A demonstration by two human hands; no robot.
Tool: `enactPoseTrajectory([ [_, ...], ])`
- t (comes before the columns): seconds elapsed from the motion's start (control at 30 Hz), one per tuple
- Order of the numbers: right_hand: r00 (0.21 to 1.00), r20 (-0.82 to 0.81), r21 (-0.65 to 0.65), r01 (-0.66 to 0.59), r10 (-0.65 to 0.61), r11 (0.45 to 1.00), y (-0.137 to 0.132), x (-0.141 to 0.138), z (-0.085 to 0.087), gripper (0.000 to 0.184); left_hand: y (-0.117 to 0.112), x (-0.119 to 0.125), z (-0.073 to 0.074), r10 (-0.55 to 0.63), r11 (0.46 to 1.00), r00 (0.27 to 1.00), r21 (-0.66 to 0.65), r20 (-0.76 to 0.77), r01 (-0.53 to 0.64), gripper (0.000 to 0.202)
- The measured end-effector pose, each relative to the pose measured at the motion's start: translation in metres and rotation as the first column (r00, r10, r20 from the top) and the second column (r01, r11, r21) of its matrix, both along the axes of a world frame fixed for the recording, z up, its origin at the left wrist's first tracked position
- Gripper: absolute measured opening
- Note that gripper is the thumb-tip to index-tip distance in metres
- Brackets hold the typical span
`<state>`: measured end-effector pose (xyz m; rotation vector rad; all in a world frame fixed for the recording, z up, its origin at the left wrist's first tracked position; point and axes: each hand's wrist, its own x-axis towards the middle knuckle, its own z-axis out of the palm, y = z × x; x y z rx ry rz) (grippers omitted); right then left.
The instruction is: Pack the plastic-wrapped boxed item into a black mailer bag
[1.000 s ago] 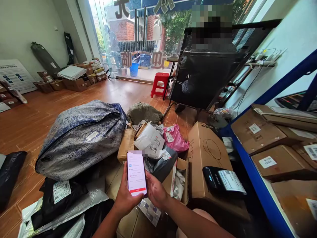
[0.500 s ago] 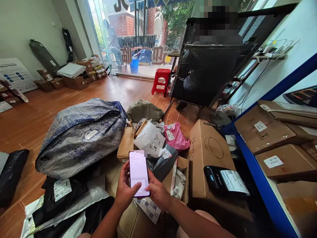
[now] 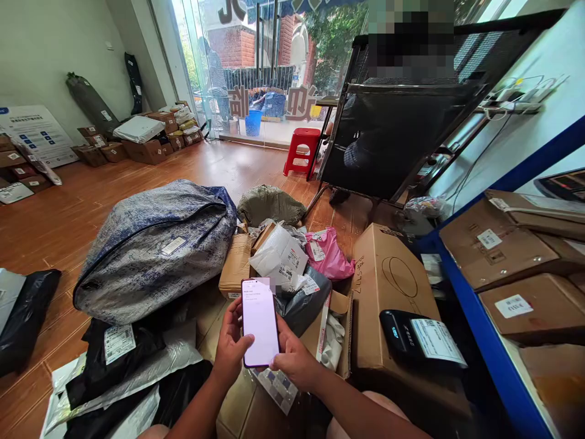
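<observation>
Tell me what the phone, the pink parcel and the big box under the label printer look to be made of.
The phone, held by the left hand and right hand: glass front, smooth, glossy, lit. The pink parcel: thin plastic film, probably a poly mailer; wrinkled with a sheen. The big box: brown cardboard, matte, probably corrugated; creased edges, pen marks.

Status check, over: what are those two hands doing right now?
Left hand and right hand both grip phone. Left thumb on lit screen. Parcels heaped beyond, nothing blocking.
</observation>
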<state>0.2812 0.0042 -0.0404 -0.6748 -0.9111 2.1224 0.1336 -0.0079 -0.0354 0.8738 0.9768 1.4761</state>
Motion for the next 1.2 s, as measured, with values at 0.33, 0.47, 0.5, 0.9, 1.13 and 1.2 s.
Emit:
enactPoseTrajectory([
  [0.33, 0.999, 0.006, 0.003, -0.04, 0.04, 0.999, -0.002, -0.004, 0.001, 0.097, 0.001, -0.008, -0.011, 0.074, 0.997, 0.997, -0.03, 0.014, -0.073, 0.055],
  [0.47, 0.998, 0.02, -0.004, -0.054, 0.054, 0.999, -0.002, -0.006, 0.003, 0.098, 0.0, -0.01, -0.012, 0.083, 0.995, 0.996, -0.056, 0.037, -0.081, 0.051],
  [0.5, 0.998, 0.016, -0.001, -0.059, 0.059, 0.998, -0.002, -0.006, 0.004, 0.097, 0.0, -0.01, -0.012, 0.089, 0.994, 0.995, -0.062, 0.043, -0.086, 0.05],
  [0.9, 0.996, 0.001, 0.025, -0.09, 0.09, 0.996, -0.004, -0.008, -0.001, 0.096, 0.001, -0.011, -0.009, 0.171, 0.977, 0.984, -0.139, 0.049, -0.163, 0.038],
  [1.13, 0.998, -0.01, 0.002, -0.058, 0.058, 0.998, -0.005, -0.009, -0.009, 0.095, -0.002, -0.005, -0.004, 0.118, 0.987, 0.992, -0.113, 0.042, -0.113, 0.066],
  [1.2, 0.999, -0.015, -0.001, -0.039, 0.039, 0.999, -0.005, -0.009, -0.008, 0.096, -0.004, -0.002, 0.0, 0.061, 0.995, 0.996, -0.088, 0.062, -0.055, 0.077],
])
